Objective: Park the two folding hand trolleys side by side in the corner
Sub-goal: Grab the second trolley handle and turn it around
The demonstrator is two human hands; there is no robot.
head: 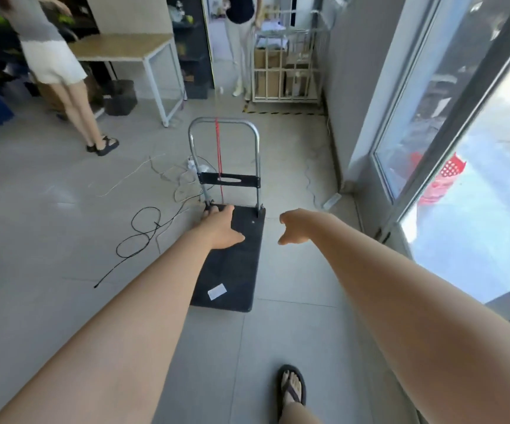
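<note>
Because we mean to steer the trolley [232, 258] towards the corner, our left hand [220, 228] clamps its deck's far edge by the handle [224, 154] hinge, while our right hand [296, 228] hovers loosely curled, holding nothing.

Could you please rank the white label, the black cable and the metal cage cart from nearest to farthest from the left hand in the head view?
From the left hand:
1. Black cable, on the floor to its left.
2. White label, on the trolley deck's near end.
3. Metal cage cart, far ahead by the wall.
</note>
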